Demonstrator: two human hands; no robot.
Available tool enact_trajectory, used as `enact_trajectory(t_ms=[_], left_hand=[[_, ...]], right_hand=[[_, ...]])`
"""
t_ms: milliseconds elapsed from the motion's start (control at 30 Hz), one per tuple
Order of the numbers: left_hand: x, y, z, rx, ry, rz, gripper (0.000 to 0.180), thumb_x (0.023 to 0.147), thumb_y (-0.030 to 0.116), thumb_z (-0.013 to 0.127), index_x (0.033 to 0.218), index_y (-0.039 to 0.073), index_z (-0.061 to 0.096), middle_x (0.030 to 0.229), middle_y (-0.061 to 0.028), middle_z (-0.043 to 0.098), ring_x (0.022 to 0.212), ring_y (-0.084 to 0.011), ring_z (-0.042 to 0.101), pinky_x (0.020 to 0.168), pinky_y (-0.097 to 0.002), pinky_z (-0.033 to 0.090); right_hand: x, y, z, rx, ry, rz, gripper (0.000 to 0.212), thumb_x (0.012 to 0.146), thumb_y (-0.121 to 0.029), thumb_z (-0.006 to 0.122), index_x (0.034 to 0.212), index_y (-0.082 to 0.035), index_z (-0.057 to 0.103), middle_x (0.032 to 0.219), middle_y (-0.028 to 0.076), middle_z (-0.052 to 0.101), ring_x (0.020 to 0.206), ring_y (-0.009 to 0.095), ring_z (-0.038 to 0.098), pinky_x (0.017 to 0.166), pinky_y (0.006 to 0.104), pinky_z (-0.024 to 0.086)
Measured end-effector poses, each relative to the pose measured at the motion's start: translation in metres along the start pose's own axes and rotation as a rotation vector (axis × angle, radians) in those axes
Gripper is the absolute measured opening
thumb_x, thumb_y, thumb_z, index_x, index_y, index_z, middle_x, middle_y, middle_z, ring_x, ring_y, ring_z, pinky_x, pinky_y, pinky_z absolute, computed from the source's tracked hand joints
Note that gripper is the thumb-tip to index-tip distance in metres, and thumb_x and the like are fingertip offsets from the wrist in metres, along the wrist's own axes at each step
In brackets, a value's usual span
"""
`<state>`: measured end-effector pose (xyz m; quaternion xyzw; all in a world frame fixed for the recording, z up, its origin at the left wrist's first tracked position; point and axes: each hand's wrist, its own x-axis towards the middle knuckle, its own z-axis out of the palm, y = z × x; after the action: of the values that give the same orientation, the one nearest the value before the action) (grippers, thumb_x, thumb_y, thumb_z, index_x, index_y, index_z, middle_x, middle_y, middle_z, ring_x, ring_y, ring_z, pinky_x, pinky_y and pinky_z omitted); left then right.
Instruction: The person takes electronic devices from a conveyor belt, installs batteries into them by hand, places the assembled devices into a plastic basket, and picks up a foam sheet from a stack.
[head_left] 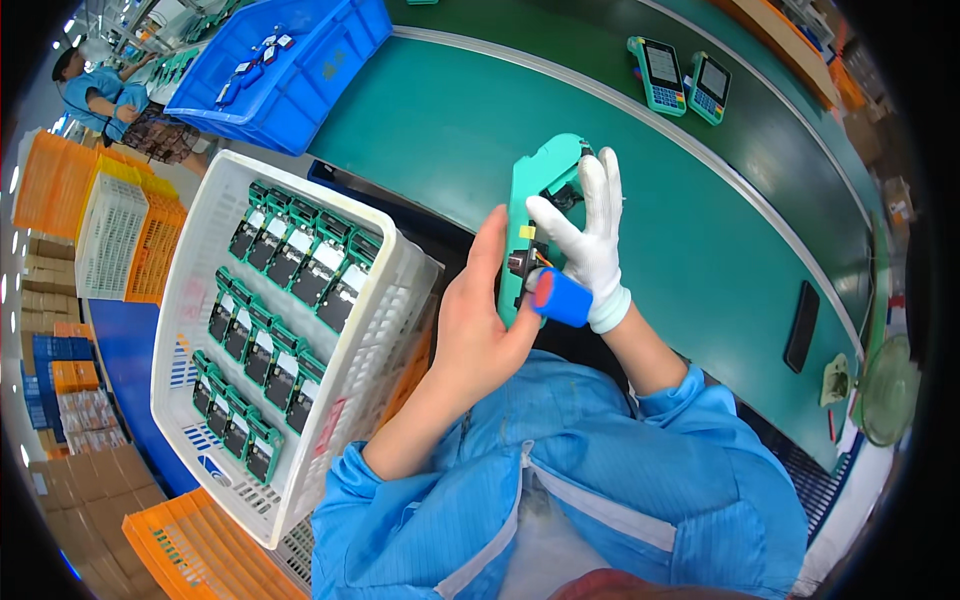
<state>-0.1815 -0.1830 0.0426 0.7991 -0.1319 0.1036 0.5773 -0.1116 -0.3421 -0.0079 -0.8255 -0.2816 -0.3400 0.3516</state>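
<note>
My bare left hand is closed around a green card-terminal body, held on edge over the near side of the green bench. Its opened side faces right and shows dark parts, a yellow patch and some thin wires. At the lower end, against my left thumb, is a blue cylinder with a red end; it looks like a battery. My right hand, in a white glove, is at the terminal's right side with fingers straight and thumb apart. Whether its fingertips touch the upper end is hard to tell.
A white crate at left holds rows of green terminal bodies. Behind it is a blue bin with small blue parts. Two finished-looking terminals lie across the bench; a black phone lies right. A person stands far left.
</note>
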Motion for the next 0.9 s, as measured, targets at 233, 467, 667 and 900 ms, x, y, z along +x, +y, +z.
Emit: enact_trajectory(t_ms=[233,467,667,900], left_hand=[[-0.009,-0.004,0.008,-0.258,-0.01,-0.086,0.063,0.09,-0.009,0.051,0.149,-0.007,0.027,0.151,-0.0252,0.039,0.145,-0.0296,0.035,0.118,-0.0391,0.027],[-0.015,-0.007,0.019,-0.085,0.105,-0.003,0.044,0.097,-0.007,0.051,0.138,-0.006,0.037,0.134,-0.0231,0.053,0.128,-0.0261,0.054,0.108,-0.0349,0.04],[-0.015,-0.007,0.021,-0.028,0.12,0.021,0.041,0.094,-0.009,0.055,0.133,-0.005,0.04,0.122,-0.0198,0.06,0.114,-0.0219,0.061,0.099,-0.0312,0.046],[-0.013,-0.007,0.023,-0.083,0.173,-0.04,0.035,0.093,-0.008,0.058,0.125,-0.003,0.044,0.113,-0.015,0.063,0.102,-0.0171,0.064,0.091,-0.0278,0.049]], right_hand=[[0.013,-0.011,-0.017,-0.147,-0.038,-0.085,0.044,0.07,-0.041,0.077,0.114,-0.041,0.072,0.139,0.0,0.057,0.137,0.046,0.037,0.111,0.0656,0.023],[0.012,-0.007,-0.023,-0.143,0.051,-0.123,0.037,0.072,-0.043,0.075,0.108,-0.033,0.075,0.131,0.002,0.063,0.133,0.041,0.042,0.112,0.0634,0.022],[0.012,-0.009,-0.03,-0.124,0.071,-0.106,0.032,0.073,-0.04,0.073,0.104,-0.034,0.075,0.127,0.002,0.064,0.129,0.041,0.046,0.11,0.063,0.024],[0.007,-0.005,-0.026,-0.166,0.132,-0.15,0.027,0.074,-0.035,0.072,0.1,-0.04,0.075,0.126,-0.001,0.065,0.128,0.04,0.048,0.11,0.0629,0.025]])
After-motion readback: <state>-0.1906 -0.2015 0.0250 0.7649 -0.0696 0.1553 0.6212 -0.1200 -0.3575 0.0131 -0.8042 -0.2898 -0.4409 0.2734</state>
